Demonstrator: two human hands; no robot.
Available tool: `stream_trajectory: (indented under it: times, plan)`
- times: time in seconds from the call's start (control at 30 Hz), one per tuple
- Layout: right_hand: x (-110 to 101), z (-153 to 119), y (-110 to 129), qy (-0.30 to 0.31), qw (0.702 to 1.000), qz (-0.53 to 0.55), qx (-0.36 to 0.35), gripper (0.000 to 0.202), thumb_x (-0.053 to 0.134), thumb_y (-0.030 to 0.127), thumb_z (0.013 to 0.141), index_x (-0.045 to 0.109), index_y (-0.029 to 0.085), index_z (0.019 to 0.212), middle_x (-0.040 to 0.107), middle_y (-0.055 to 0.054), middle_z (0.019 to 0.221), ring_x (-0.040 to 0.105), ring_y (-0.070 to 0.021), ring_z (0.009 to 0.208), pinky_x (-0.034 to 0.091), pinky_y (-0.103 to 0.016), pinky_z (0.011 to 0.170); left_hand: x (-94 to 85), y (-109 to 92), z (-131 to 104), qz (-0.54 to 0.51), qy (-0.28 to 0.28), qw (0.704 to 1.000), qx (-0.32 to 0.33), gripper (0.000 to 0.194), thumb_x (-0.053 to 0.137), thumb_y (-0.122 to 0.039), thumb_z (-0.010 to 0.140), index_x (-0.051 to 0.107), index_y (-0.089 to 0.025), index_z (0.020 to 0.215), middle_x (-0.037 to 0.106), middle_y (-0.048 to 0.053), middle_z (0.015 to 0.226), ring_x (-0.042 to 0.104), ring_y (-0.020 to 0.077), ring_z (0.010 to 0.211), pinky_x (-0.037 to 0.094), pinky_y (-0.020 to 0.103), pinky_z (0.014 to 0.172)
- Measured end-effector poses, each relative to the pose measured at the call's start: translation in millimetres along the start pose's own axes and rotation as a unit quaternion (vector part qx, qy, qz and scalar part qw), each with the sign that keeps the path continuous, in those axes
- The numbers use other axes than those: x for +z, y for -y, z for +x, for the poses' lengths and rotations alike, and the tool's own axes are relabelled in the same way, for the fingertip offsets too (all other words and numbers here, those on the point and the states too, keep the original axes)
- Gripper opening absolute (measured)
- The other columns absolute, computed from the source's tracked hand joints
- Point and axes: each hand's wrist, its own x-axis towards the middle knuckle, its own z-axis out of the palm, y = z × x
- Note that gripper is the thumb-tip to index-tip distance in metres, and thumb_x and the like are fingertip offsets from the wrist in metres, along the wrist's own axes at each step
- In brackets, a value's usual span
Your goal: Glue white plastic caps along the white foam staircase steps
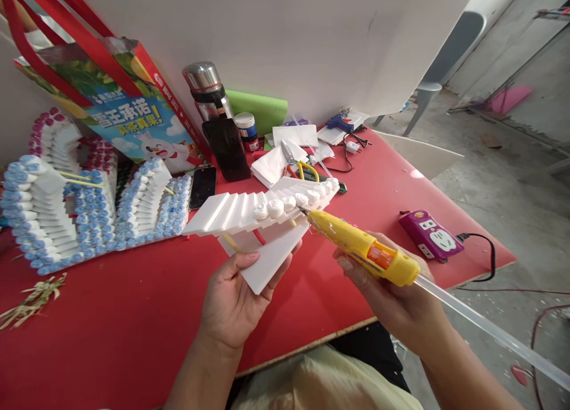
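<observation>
My left hand (pixel 238 297) is closed on the lower white panel of a white foam staircase model (pixel 222 211), thumb on its face and fingers behind. The model is held tilted above the table, its overlapping steps fanning to the left. A row of round white rosettes (pixel 289 204) runs along its edge. My right hand (pixel 387 285) grips a yellow hot glue gun (pixel 356 243), with a long clear glue stick (pixel 485 327) coming out of its back. The nozzle reaches the edge by the rosettes; whether it touches cannot be made out.
On the red table (pixel 133 321) stand blue-and-white stair models (pixel 93 214), a printed bag (pixel 133 113), a steel flask (pixel 205 83) and phones (pixel 226 148). Farther back lie scissors (pixel 307 169), white sheets (pixel 269 163) and a blue glue gun (pixel 341 123). A purple power socket (pixel 430 235) sits right.
</observation>
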Motion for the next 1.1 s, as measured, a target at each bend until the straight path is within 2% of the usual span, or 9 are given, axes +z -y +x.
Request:
stream_trajectory:
  times: [0.1,0.27,0.43,0.7,0.87,1.1]
  plan:
    - [-1.3,1.6,2.9,0.012,1.0,-0.014,0.003,0.015,0.065,0.02,0.092,0.066,0.02,0.107,0.071,-0.009,0.101,0.068,-0.0209,0.079,0.055,-0.032,0.063,0.0,0.0,0.2,0.003,-0.001,1.0,0.0,0.081,0.046,-0.004,0.09,0.016,-0.02,0.163,0.055,0.018,0.147,0.057,0.0356,0.128,0.062,0.037,0.093]
    - [-4.4,6.3,7.3,0.011,1.0,0.003,0.01,0.021,0.069,0.022,0.089,0.066,0.021,0.109,0.071,-0.005,0.089,0.064,-0.0162,0.065,0.052,-0.028,0.058,2.6,0.3,-0.5,0.011,-0.009,1.0,0.003,0.08,0.046,-0.003,0.089,0.018,-0.02,0.162,0.06,0.018,0.143,0.061,0.035,0.125,0.064,0.035,0.09]
    - [-3.3,8.6,6.3,0.027,0.999,0.009,0.036,0.016,0.067,0.029,0.091,0.064,0.02,0.103,0.068,-0.004,0.085,0.062,-0.016,0.066,0.05,-0.028,0.06,4.5,0.0,-0.8,0.012,-0.019,1.0,0.005,0.077,0.045,-0.003,0.09,0.02,-0.019,0.161,0.065,0.018,0.137,0.064,0.0345,0.121,0.064,0.036,0.089]
    - [-3.2,6.5,3.7,0.048,0.995,0.012,0.085,0.018,0.063,0.039,0.095,0.059,0.023,0.102,0.06,0.0,0.076,0.055,-0.0154,0.064,0.044,-0.028,0.056,0.3,-0.6,-0.9,0.01,-0.008,1.0,-0.004,0.076,0.045,-0.003,0.09,0.022,-0.016,0.161,0.068,0.019,0.132,0.064,0.0343,0.122,0.064,0.036,0.09]
    - [-1.7,6.1,2.7,0.03,0.997,0.003,0.07,0.018,0.065,0.041,0.094,0.058,0.024,0.097,0.058,0.0,0.075,0.053,-0.0157,0.061,0.042,-0.028,0.052,-0.8,-0.3,-1.3,0.005,0.002,1.0,-0.009,0.074,0.044,-0.004,0.091,0.023,-0.016,0.161,0.067,0.019,0.134,0.063,0.034,0.122,0.063,0.035,0.091]
    - [-0.9,4.9,3.2,0.03,0.996,-0.041,0.068,0.02,0.063,0.041,0.095,0.059,0.022,0.102,0.058,0.001,0.074,0.052,-0.0134,0.06,0.038,-0.027,0.053,-0.7,-1.2,-0.8,0.003,0.007,1.0,-0.014,0.074,0.044,-0.004,0.091,0.023,-0.016,0.161,0.065,0.02,0.136,0.061,0.0346,0.124,0.063,0.036,0.091]
